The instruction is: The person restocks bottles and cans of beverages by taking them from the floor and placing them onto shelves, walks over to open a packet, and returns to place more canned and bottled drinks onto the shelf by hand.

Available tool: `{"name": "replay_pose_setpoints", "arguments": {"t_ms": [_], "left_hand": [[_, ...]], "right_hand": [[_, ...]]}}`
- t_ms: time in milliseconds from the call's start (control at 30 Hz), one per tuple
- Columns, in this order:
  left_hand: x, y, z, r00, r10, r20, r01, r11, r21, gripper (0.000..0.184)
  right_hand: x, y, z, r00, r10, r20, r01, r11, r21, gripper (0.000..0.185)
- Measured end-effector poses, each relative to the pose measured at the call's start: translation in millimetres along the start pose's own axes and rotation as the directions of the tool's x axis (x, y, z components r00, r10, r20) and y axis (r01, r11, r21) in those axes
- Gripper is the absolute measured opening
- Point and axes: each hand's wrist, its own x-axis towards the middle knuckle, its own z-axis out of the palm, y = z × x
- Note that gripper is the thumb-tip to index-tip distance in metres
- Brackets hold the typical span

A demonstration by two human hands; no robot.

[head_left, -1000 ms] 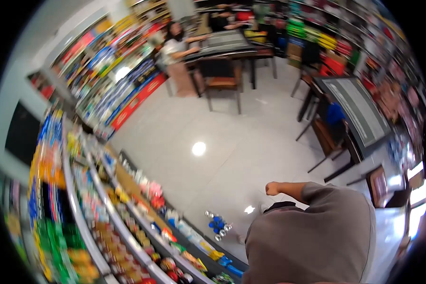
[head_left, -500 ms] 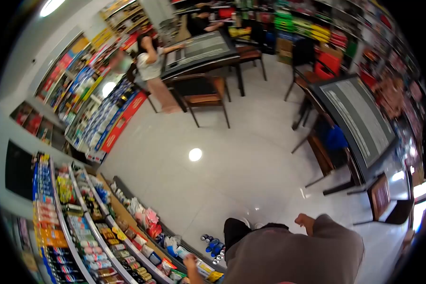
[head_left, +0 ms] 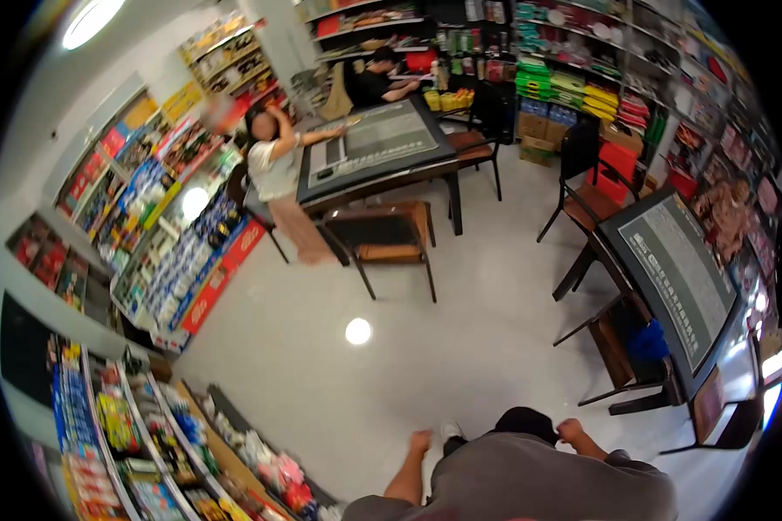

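Note:
My left hand [head_left: 420, 441] hangs out over the pale tiled floor [head_left: 460, 347], to the left of my body. Its fingers look curled in, and I see nothing held. On the other side, my right hand [head_left: 570, 429] is raised at my waist with its fingers closed and nothing visible in them. Both hands are small in view. Between them are my dark shorts [head_left: 526, 422] and one light shoe [head_left: 450, 429]. Neither hand touches any goods. The closest are on the snack shelf [head_left: 152, 434] at the lower left.
A table [head_left: 382, 139] with a grey printed top stands ahead, a person [head_left: 274, 156] seated at its left and another person [head_left: 382, 82] behind it. A chair [head_left: 382, 239] faces it. To the right is a second table [head_left: 673, 278] with chairs. Stocked shelves line the walls.
My left hand has moved away from the lower shelf to beside my body. The view has shifted, with the tables lower in it. The cans on the floor have left view.

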Motion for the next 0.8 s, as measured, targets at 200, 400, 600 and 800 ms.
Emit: {"name": "replay_pose_setpoints", "arguments": {"t_ms": [200, 400, 600, 800], "left_hand": [[17, 327, 123, 0.503, 0.556, 0.661, -0.849, 0.462, 0.258, 0.028], [134, 466, 114, 0.622, 0.501, 0.602, -0.783, 0.378, 0.494, 0.026], [201, 442, 19, 0.513, 0.298, 0.805, -0.780, -0.231, 0.582, 0.040], [239, 465, 73, 0.971, 0.079, 0.224, -0.225, 0.603, 0.765, 0.041]], "right_hand": [[-13, -6, 18, 0.772, 0.633, 0.058, -0.590, 0.681, 0.434, 0.030], [80, -27, 20, 0.954, 0.166, 0.250, -0.025, 0.874, -0.486, 0.031], [340, -89, -95, 0.863, -0.323, -0.389, 0.124, 0.881, -0.456, 0.012], [366, -488, -475, 0.876, -0.249, -0.412, 0.477, 0.336, 0.812, 0.055]]}}
